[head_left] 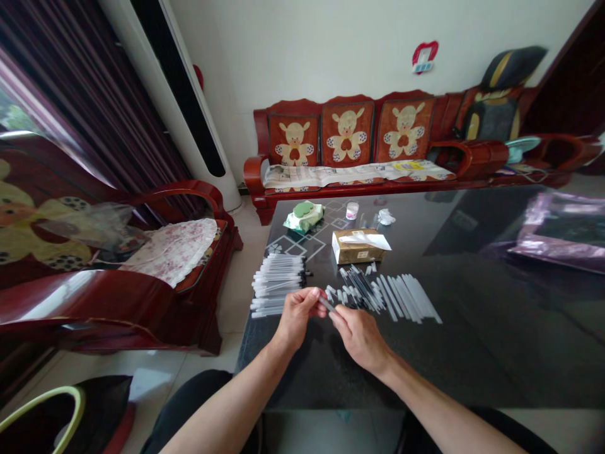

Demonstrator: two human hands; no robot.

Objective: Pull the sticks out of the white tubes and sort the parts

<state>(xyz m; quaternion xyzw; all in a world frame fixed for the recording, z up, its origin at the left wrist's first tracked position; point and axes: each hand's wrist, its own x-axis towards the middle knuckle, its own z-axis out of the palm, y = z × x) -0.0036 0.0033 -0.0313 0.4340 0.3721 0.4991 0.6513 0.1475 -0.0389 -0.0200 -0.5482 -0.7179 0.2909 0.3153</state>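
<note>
Over the near side of the dark table, my left hand (300, 310) and my right hand (358, 333) are both closed on one slim, greyish pen (326, 304). It spans the short gap between my fingertips and slants down to the right. Left of my hands lies a row of white translucent pens (276, 285) with dark ends. Just beyond my hands are small whitish pen caps (344, 295), partly hidden by my fingers. Thin dark pen refills (362, 287) lie beside them. Further right, clear pen barrels (410, 297) lie side by side.
A tissue box (358, 249) stands behind the pen parts. Beyond it are a green wipes pack (305, 216), a small white tub (352, 210) and a crumpled white tissue (386, 217). Purple plastic packaging (562, 233) lies at the right. A wooden sofa (343, 183) stands behind the table (472, 353).
</note>
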